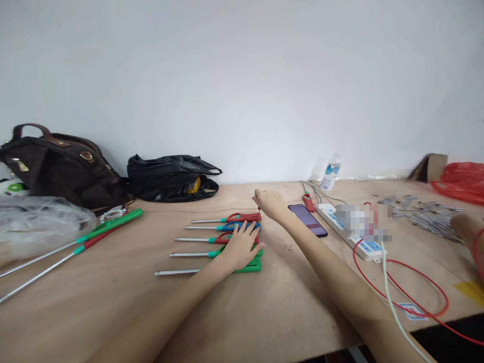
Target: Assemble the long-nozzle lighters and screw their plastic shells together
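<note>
Several long-nosed gas lighters lie side by side, metal barrels pointing left: a red lighter [251, 217] farthest away, then a blue lighter [200, 228], a second red lighter [223, 238], a green lighter [215, 253] and a nearest green lighter [250, 267]. My left hand [240, 247] rests across their handles, fingers spread, partly covering them. Closed in a fist, my right hand [270, 204] is above the handle end of the farthest red lighter. From it a thin screwdriver-like tool [259, 212] points down at that end; the fingers hide most of it.
Right of my hands lie a phone [308, 220], another red lighter [308, 201] and a power strip [372, 249] with cables. A bottle [331, 174] stands by the wall. Two longer lighters [109, 227] and bags [170, 176] are left. Another person's hand [467, 227] is near metal parts [431, 222].
</note>
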Motion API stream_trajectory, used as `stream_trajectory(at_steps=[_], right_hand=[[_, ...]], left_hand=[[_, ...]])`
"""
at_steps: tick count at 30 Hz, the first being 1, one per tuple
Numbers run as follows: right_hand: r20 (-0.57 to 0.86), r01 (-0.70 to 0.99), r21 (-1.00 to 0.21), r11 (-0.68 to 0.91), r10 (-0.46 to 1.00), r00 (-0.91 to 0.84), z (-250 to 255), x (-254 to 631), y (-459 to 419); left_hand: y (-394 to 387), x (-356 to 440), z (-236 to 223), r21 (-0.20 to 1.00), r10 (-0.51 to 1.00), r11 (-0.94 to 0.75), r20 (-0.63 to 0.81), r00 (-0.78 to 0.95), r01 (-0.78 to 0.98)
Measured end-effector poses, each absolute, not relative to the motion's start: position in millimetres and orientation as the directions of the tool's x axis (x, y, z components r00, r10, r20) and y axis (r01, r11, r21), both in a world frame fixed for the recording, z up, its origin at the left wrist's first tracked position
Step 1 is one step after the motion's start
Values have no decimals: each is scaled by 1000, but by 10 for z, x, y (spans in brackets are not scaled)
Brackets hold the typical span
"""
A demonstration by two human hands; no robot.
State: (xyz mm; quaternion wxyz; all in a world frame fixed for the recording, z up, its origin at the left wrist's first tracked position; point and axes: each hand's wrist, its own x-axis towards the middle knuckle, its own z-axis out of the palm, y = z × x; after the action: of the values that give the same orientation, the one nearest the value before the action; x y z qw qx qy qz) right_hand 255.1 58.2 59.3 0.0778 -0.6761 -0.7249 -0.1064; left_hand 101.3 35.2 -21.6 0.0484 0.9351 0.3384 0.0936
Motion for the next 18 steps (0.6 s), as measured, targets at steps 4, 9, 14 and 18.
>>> stream_trajectory(at_steps=[4,9,14,18], right_hand=[[204,975,27,219,954,-220,650,2662,545],[158,962,9,273,949,-271,664,2802,537],[169,984,39,172,970,-176,658,2790,555],[156,957,-43,286,948,-277,670,2781,527]], left_hand=[[347,1013,-219,157,643,-765,129,755,624],[346,1012,-209,169,638,-769,137,758,616],[358,1009,-221,176,632,-774,151,760,608],[375,1001,-251,180,616,-787,185,766,590]])
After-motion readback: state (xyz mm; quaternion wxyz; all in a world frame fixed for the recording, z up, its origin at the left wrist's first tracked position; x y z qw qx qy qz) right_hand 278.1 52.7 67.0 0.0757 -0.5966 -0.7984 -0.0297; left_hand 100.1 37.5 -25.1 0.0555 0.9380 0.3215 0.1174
